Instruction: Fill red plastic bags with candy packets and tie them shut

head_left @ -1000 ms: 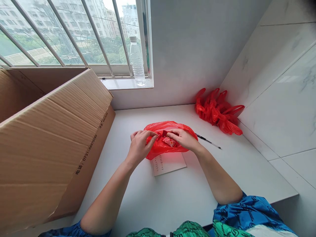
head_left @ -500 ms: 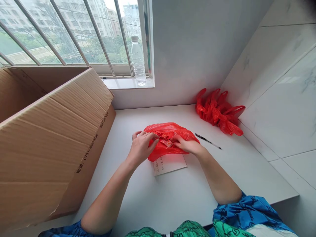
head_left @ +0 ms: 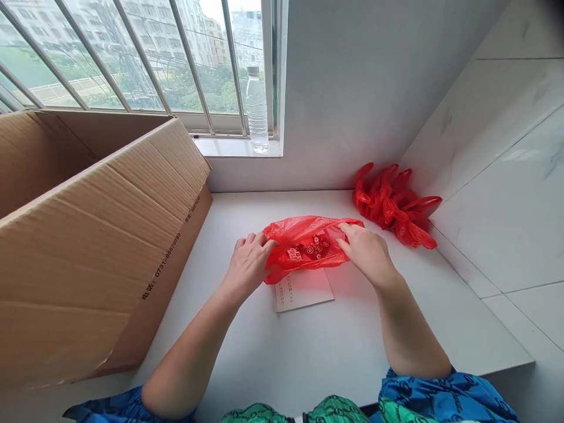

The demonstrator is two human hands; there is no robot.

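A red plastic bag [head_left: 304, 226] lies spread on the white surface with its mouth facing up. Inside it are several small red packets with pale patterns [head_left: 317, 247]. My left hand [head_left: 250, 261] grips the bag's left edge, thumb over the rim. At the opposite end, my right hand [head_left: 368, 249] holds the bag's right edge between thumb and fingers. Partly under the bag is a pale booklet or sheet [head_left: 304, 292] with rows of small printed characters; its far part is hidden.
A large open cardboard box [head_left: 132, 235] stands on the left. Crumpled red plastic bags [head_left: 396, 205] lie at the back right by the tiled wall. On the sill of the barred window stands a clear water bottle [head_left: 258, 111].
My right hand has come out of the bag and moved to its right edge. The bag's mouth is stretched wider and the packets show more. The pen is now hidden.
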